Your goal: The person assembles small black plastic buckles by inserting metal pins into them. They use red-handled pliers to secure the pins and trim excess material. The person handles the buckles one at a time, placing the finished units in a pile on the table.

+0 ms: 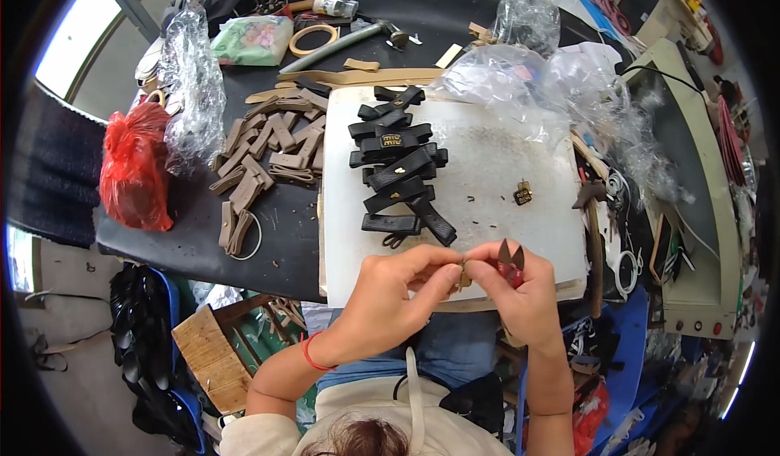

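My left hand [402, 289] is closed, its thumb and fingertips pinching a small brass-coloured metal piece [465, 278] over the near edge of the white board [504, 147]. From the other side, my right hand [520, 298] has its thumb and finger at the same piece. A pair of red-handled cutters [510, 263] is tucked in that right hand, its dark jaws pointing up. Beyond my hands, several black straps [398, 168] lie in a column on the board, some bearing gold-coloured fittings. A few small brass plates [523, 193] rest to their right.
Taupe straps [272, 139] are heaped on the black table [284, 265], left of the board. A red plastic bag [136, 168] stands farther left. See-through plastic bags [504, 82] cover the board's far right corner. A hammer [591, 212] lies along the right edge.
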Demonstrator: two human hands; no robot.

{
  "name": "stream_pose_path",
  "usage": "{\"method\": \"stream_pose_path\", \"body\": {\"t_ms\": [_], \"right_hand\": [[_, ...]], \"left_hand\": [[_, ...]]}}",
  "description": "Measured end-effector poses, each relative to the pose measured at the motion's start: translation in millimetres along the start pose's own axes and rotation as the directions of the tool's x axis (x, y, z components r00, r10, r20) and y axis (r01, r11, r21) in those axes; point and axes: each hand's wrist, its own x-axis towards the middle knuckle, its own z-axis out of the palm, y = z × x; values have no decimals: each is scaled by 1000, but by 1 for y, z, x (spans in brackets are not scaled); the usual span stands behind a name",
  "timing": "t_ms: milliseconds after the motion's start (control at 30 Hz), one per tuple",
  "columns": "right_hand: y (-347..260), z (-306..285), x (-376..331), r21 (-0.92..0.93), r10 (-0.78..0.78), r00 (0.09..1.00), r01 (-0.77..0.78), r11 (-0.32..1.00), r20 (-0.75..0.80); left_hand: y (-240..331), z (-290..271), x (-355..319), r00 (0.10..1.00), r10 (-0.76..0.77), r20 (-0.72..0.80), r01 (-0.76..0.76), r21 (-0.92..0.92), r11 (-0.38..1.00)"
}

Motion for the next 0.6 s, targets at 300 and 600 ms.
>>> {"method": "stream_pose_path", "body": {"t_ms": [300,600], "right_hand": [[4,3,0,-419,-621,732,675,607,280],[8,7,0,-418,-659,699,705,573,276]], "left_hand": [[-5,-9,-5,961,-249,124,274,-284,919],[-3,-13,-12,987,-157,36,161,-187,969]]}}
